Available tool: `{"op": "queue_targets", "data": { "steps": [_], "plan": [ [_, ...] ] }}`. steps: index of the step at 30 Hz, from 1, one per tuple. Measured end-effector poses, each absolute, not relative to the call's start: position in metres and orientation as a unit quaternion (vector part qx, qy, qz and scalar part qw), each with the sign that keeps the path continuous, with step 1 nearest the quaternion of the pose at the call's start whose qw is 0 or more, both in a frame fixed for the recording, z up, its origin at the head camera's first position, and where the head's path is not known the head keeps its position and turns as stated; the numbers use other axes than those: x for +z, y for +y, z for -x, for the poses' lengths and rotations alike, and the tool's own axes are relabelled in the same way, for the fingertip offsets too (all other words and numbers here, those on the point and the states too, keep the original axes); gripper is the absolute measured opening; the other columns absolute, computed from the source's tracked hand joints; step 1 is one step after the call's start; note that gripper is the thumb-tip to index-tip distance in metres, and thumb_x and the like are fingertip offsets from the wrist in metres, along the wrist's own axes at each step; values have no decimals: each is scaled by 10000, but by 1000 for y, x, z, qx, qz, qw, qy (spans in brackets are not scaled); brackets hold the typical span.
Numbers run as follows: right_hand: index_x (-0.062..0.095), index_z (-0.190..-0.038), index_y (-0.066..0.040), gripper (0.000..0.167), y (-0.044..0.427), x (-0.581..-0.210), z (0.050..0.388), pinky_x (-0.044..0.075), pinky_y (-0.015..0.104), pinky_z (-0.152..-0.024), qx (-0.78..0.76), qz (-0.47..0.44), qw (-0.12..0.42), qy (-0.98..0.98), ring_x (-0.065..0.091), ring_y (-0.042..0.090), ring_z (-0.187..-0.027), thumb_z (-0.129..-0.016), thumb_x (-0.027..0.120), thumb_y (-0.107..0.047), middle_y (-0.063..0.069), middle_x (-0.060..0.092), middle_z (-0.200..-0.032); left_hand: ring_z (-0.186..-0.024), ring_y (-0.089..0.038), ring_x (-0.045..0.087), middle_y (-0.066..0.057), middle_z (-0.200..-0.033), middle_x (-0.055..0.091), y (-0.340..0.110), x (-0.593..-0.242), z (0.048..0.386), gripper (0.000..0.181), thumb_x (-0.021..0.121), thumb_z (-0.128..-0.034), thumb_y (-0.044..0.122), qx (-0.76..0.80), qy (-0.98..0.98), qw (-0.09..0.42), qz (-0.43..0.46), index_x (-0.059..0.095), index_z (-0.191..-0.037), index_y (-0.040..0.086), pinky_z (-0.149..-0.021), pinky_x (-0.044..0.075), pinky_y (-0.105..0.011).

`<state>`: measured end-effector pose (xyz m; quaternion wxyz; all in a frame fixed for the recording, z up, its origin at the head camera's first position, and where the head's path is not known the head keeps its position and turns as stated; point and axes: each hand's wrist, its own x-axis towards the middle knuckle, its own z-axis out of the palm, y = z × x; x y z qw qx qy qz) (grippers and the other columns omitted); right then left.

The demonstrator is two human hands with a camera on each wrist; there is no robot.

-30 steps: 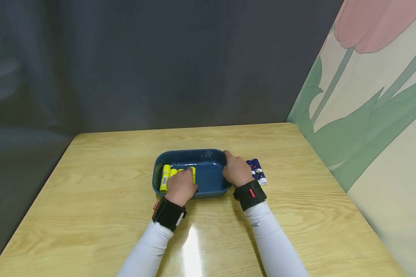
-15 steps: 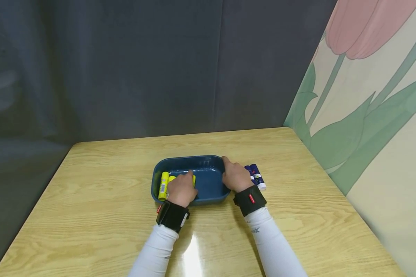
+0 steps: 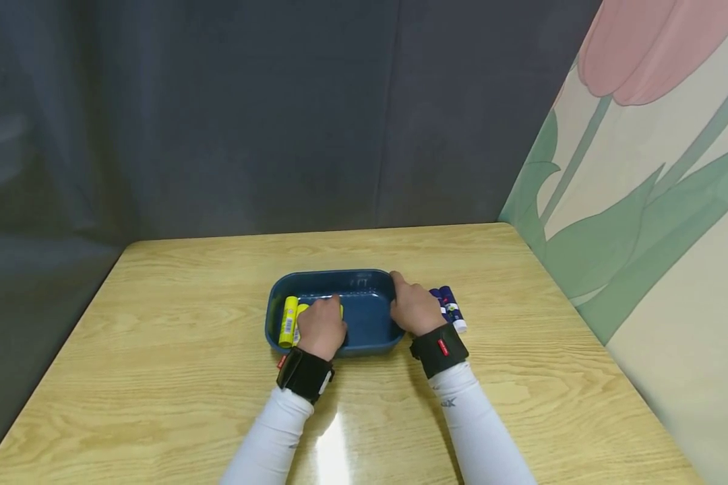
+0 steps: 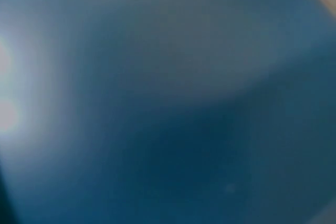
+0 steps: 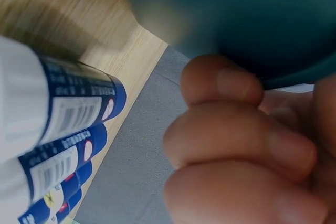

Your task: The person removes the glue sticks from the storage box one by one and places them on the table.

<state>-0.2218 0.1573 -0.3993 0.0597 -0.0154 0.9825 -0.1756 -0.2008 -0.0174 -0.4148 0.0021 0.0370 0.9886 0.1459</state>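
Note:
A dark blue tray (image 3: 370,323) sits on the wooden table, with yellow glue sticks (image 3: 288,322) lying side by side in its left half. My left hand (image 3: 321,329) reaches down into the tray over these sticks. Its fingertips are hidden, and a bit of yellow shows at its right side. The left wrist view has only a blurred blue surface of the tray. At the tray's right end my right hand (image 3: 416,308) grips the rim, its fingers (image 5: 236,135) curled under the edge in the right wrist view.
Several blue glue sticks with white ends (image 5: 79,103) lie on the table just right of the tray, beside my right hand. A dark cloth (image 3: 267,121) hangs behind the table (image 3: 158,350). A wall painted with a tulip (image 3: 637,54) stands at the right.
My left hand has shifted slightly right over the yellow glue sticks, covering different parts of them. My right hand stays on the tray's rim. The head view has tilted a little.

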Motion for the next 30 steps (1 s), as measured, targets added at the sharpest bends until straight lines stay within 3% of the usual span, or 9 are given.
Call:
{"op": "queue_targets", "data": {
  "steps": [5,12,19,30],
  "plan": [
    [338,-1540,-111,596,157,-400,222,437,342,-512,-172,13,61,983,580,248,-636,-974,525,-124,189,681,-989,-889,-293,704,-141,-1007,726,-18,-413,202,354,769,-860,191,133,990,-4,-45,694,-1185,75,-659,561,-468],
    [327,-1544,-104,602,156,-402,222,433,339,-501,-169,13,64,984,577,243,-613,-975,523,-128,161,662,-878,-922,-284,699,-129,-1077,722,-20,-412,205,474,740,-907,253,110,992,38,-53,622,-1339,97,-702,566,-464],
    [313,-1550,-105,605,156,-402,223,421,343,-493,-165,16,69,984,569,248,-594,-978,509,-131,136,627,-795,-958,-295,697,-135,-1117,722,-20,-412,205,533,744,-905,273,124,990,54,-48,589,-1395,135,-704,558,-472],
    [318,-1548,-98,607,156,-404,223,445,334,-503,-174,13,68,982,591,237,-627,-977,523,-134,175,674,-945,-825,-307,695,-153,-1087,725,-21,-413,202,572,765,-882,269,141,986,72,-62,574,-1400,118,-609,530,-447]
  ]
}}
